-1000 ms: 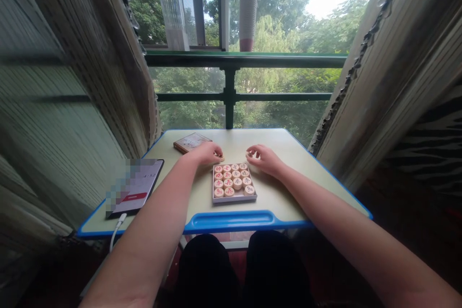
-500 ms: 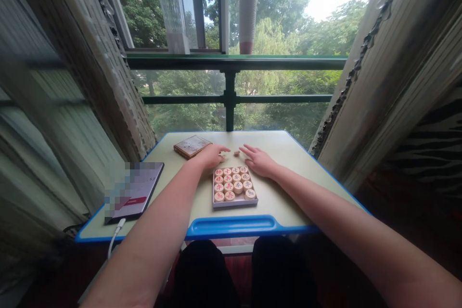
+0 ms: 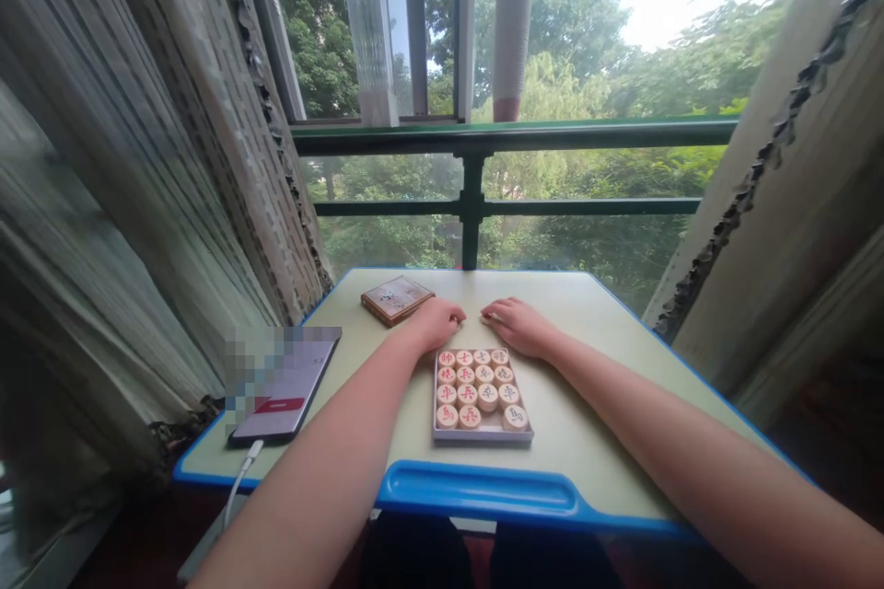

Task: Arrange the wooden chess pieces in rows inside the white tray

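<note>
Over the middle of the table, my left hand (image 3: 442, 322) is closed, its fingers curled; whatever they hold is hidden. A short gap to the right, my right hand (image 3: 519, 324) lies low with its bent fingers closed together over a small pale wooden Chinese chess piece (image 3: 487, 319), mostly covered by the fingertips. Nearer me, between my forearms, a shallow white box (image 3: 482, 439) holds rows of round wooden Chinese chess pieces (image 3: 466, 375), with red characters on the left and dark ones mostly on the right. One gap shows in its front row.
A flat brown box lid with a printed top (image 3: 399, 296) lies behind my left hand. At the left edge rests a tablet (image 3: 286, 391) with a white charging cable (image 3: 243, 474). The table (image 3: 600, 414) has a blue rim and front tray (image 3: 483, 490). Curtains and a green railing stand beyond.
The view has shifted, so everything sits lower and further right. My right fingers have come down over the loose chess piece that lay between my hands. My left fingers have curled in.
</note>
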### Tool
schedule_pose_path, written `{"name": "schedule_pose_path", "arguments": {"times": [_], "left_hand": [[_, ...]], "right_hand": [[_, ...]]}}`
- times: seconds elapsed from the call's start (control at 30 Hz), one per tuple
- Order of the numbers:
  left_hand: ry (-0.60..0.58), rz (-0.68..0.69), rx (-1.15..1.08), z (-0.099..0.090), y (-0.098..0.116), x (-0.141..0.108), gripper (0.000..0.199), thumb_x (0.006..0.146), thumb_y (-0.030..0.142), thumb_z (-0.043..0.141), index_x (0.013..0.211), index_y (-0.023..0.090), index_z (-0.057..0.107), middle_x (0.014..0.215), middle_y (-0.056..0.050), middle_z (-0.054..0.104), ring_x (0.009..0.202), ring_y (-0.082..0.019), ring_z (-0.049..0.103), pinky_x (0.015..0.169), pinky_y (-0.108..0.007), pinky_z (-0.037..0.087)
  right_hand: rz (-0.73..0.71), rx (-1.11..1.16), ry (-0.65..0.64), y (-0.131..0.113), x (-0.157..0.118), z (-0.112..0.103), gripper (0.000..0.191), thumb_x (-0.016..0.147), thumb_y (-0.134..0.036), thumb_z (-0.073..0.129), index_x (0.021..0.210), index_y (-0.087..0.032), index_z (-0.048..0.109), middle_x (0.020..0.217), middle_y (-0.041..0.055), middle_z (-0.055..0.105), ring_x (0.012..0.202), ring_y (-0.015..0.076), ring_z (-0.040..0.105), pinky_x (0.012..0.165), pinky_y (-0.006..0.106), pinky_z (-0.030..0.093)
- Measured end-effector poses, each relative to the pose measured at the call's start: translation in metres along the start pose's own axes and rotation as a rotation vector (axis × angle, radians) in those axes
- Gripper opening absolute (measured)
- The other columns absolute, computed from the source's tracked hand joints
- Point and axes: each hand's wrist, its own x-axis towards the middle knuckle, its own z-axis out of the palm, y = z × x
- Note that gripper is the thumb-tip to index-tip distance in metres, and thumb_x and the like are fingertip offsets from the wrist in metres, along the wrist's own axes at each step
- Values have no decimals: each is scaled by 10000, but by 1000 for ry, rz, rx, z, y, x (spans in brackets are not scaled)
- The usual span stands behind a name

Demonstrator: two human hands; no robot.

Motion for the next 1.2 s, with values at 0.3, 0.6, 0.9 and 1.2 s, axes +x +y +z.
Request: {"name": "schedule_pose_path", "arguments": {"times": [0.3,0.6,0.9,1.2], "left_hand": [[61,-27,75,-5,0,-5,295,754,202,502,972,182,700,1008,-75,695,945,-213,612,857,-289,459],[107,12,-127,-12,7,-10,250,741,314,532,828,149,698,808,-65,696,738,-183,606,665,-267,455],[-190,82,-359,-18,22,-19,310,703,380,588,845,142,729,801,-49,715,741,-164,610,639,-231,435],[-318,-27,-384,-21,19,-18,261,652,280,566,804,147,732,774,-36,700,739,-161,597,611,-218,436]], "right_hand": [[104,-26,48,2,-2,-1,231,818,-389,533,844,-182,631,892,80,645,856,215,539,777,327,421],[62,35,35,3,-8,-5,227,836,-345,511,905,-181,652,878,76,632,826,193,545,805,323,413],[90,30,9,3,-8,-6,236,811,-373,549,900,-178,648,893,81,626,852,198,549,812,322,417],[93,-29,-67,-5,-12,-17,246,826,-367,511,926,-184,642,936,84,634,886,195,557,802,294,420]]}}
